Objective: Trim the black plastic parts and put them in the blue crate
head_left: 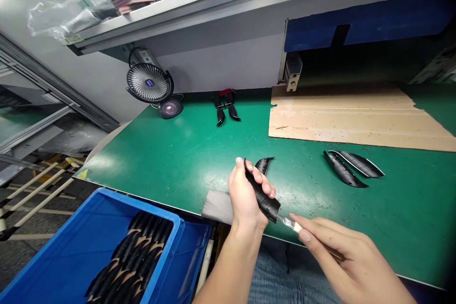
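Note:
My left hand (245,192) is wrapped round a curved black plastic part (264,198), whose lower end points towards my right hand. My right hand (342,251) grips a craft knife (295,226) with a pale handle. Its thin blade is at the lower end of the black part; whether it touches cannot be made out. Just behind my left hand, another curved black piece (264,164) lies on the green table. Two more such black pieces (344,170) rest side by side to the right.
On the green table (171,152) stand a small fan (150,83) and several glossy black parts (227,109). A cardboard sheet (342,118) lies at the back right. At the lower left, a blue bin (107,204) holds many black pieces. A shelf (199,4) overhangs the back.

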Available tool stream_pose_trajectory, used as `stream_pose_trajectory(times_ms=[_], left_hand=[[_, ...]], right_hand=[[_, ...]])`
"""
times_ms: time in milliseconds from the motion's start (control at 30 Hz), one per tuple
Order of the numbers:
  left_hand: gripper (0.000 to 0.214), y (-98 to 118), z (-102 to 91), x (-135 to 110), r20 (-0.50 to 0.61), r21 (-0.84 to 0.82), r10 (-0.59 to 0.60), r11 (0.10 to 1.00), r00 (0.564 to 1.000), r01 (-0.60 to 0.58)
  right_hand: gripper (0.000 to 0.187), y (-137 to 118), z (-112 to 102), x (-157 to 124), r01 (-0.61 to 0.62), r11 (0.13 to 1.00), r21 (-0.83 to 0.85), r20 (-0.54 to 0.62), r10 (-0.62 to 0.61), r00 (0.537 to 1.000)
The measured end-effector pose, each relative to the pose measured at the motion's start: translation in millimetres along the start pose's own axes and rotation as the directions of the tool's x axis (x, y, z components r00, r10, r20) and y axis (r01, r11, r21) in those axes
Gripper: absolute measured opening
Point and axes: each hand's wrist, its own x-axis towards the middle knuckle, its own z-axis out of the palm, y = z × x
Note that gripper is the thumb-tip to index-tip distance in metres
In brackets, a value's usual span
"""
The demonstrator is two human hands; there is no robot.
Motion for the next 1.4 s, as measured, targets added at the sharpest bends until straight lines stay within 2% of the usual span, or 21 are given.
stream_pose_trajectory(times_ms=[100,167,367,567,767,900,967,1067,1133,1167,1200,1267,1333,1400], left_hand=[[0.031,1,0.5,-3,0.008,0.031,0.050,0.998,0.999,-0.050],[0.032,1,0.1,-5,0.016,0.055,0.082,0.995,0.997,-0.083],[0.034,-2,-1.2,-8,0.035,0.107,0.112,0.988,0.993,-0.115],[0.035,-3,-0.9,-8,0.030,0.137,0.149,0.979,0.988,-0.151],[0.035,-3,0.4,-9,0.009,0.170,0.175,0.970,0.985,-0.174],[0.035,-5,1.4,-9,-0.002,0.170,0.176,0.970,0.984,-0.173],[0.033,-5,1.5,-7,-0.024,0.150,0.168,0.975,0.985,-0.163],[0.031,-2,1.1,0,-0.086,0.076,0.103,0.992,0.991,-0.097],[0.030,1,0.5,5,-0.126,0.023,0.027,0.999,0.992,-0.024],[0.030,1,0.1,7,-0.139,0.000,-0.011,1.000,0.990,0.011],[0.030,1,-0.1,8,-0.148,-0.016,-0.040,0.999,0.988,0.038],[0.029,-1,0.1,8,-0.155,-0.027,-0.066,0.998,0.986,0.062],[0.028,-5,0.7,5,-0.143,-0.005,-0.060,0.998,0.988,0.060],[0.028,-8,0.6,6,-0.091,0.082,-0.038,0.996,0.995,0.046]], right_hand=[[0.027,-1,-2,4,-0.012,1.000,-0.002,0.096,0.012,0.995],[0.025,-2,-3,7,-0.007,1.000,-0.019,0.115,0.009,0.993],[0.031,-4,-1,9,-0.037,0.996,-0.080,0.075,0.043,0.996],[0.028,2,4,6,-0.081,0.988,-0.131,0.068,0.091,0.994],[0.024,3,8,7,-0.056,0.964,-0.260,0.011,0.061,0.998],[0.023,2,10,5,-0.012,0.921,-0.390,-0.077,-0.019,0.997],[0.023,1,11,4,0.017,0.869,-0.494,-0.150,-0.104,0.983],[0.022,-1,11,2,0.122,0.774,-0.621,-0.208,-0.313,0.927],[0.022,-2,13,1,0.184,0.812,-0.554,-0.314,-0.408,0.857],[0.020,-3,14,1,0.177,0.867,-0.465,-0.403,-0.385,0.830],[0.016,-4,15,2,0.136,0.928,-0.347,-0.500,-0.306,0.810],[0.012,-5,17,6,-0.008,0.997,-0.071,-0.617,-0.037,0.786],[0.023,-6,21,14,-0.145,0.975,0.170,-0.540,0.216,0.813],[0.032,-5,25,24,-0.241,0.904,0.352,-0.368,0.371,0.853]])
